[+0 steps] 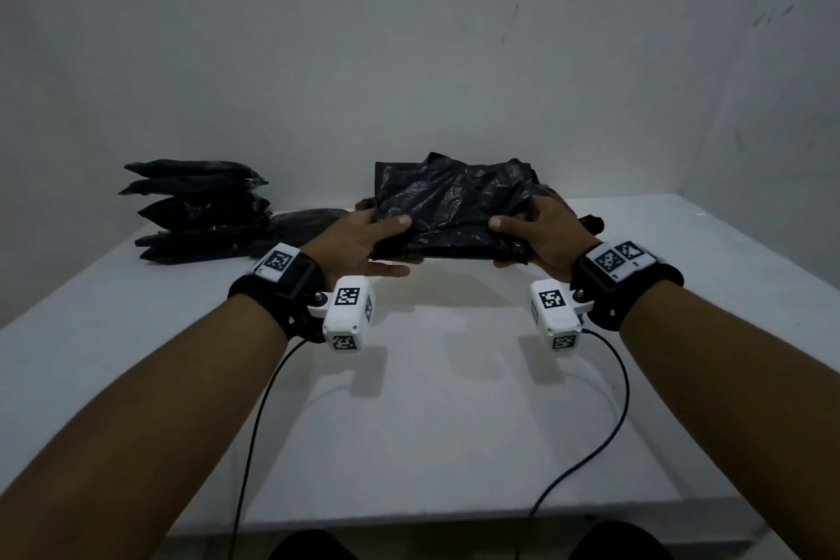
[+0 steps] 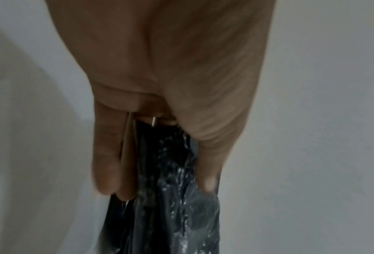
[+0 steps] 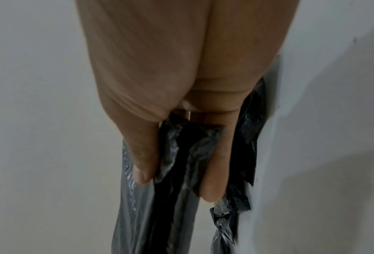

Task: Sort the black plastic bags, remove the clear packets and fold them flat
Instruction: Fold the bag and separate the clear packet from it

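Note:
A crumpled bundle of black plastic bags (image 1: 450, 205) is held just above the white table (image 1: 432, 400), near its far middle. My left hand (image 1: 363, 241) grips the bundle's left edge, thumb on top and fingers underneath. My right hand (image 1: 541, 236) grips the right edge the same way. In the left wrist view the glossy black plastic (image 2: 173, 197) runs between the thumb and the fingers (image 2: 108, 154). The right wrist view shows the black plastic (image 3: 181, 154) pinched between the thumb and a finger (image 3: 214, 171). I cannot make out a clear packet.
A stack of several packed black bags (image 1: 200, 209) stands at the table's far left, with one loose black bag (image 1: 300, 227) lying beside it. A grey wall rises behind the table. Cables trail from both wrist cameras toward the near edge.

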### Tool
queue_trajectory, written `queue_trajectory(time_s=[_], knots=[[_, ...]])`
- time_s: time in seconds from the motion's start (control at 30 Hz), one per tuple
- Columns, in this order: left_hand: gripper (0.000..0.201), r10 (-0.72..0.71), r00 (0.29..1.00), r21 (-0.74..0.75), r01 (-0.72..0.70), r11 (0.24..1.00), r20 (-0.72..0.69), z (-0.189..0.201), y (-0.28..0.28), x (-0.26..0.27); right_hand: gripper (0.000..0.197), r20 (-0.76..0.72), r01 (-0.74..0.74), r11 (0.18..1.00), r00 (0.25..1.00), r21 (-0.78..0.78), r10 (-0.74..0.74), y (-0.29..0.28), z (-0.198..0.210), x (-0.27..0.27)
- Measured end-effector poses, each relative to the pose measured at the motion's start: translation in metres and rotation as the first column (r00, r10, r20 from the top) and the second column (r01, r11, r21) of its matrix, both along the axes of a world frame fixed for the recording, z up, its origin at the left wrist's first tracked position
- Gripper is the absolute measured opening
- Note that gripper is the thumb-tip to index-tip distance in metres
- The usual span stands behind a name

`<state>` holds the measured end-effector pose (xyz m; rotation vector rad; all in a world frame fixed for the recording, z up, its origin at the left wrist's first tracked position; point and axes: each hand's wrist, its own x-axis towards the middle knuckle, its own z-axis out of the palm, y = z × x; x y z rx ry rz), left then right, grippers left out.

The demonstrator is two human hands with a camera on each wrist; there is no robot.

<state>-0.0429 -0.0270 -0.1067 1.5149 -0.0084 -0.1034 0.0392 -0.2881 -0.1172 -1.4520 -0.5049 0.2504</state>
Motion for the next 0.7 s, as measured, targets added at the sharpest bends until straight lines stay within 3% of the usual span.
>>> queue_trajectory(time_s=[0.1,0.17,0.3,0.43,0.63,0.7], knots=[[0.018,0.079,0.996,0.009,-0.080,0.997,0.045,-0.002,-0.004,0.003,0.035,-0.046,-0.053,0.999,0.998,-0.001,0.053,-0.002,0.001,-0.002],[0.015,0.100,0.994,0.012,-0.101,0.995,0.052,-0.005,-0.007,0.004,0.049,-0.061,-0.093,0.995,0.994,-0.048,0.090,-0.004,0.001,-0.003],[0.023,0.073,0.997,0.016,-0.074,0.997,0.033,-0.006,-0.008,0.000,0.040,-0.004,-0.099,0.993,0.995,-0.066,0.099,-0.007,0.000,-0.001],[0.051,0.064,0.997,-0.085,-0.068,0.994,-0.045,-0.001,-0.014,-0.002,0.035,0.005,-0.116,0.989,0.993,-0.089,0.117,-0.007,-0.002,-0.001],[0.038,0.121,0.991,-0.099,-0.127,0.987,-0.062,0.003,-0.019,-0.003,0.039,-0.098,0.033,0.999,0.995,0.023,-0.030,-0.007,-0.003,0.006],[0.036,0.105,0.993,-0.143,-0.111,0.983,-0.054,0.000,-0.022,-0.005,0.038,-0.066,0.098,0.995,0.993,0.015,-0.097,-0.006,-0.004,0.008]])
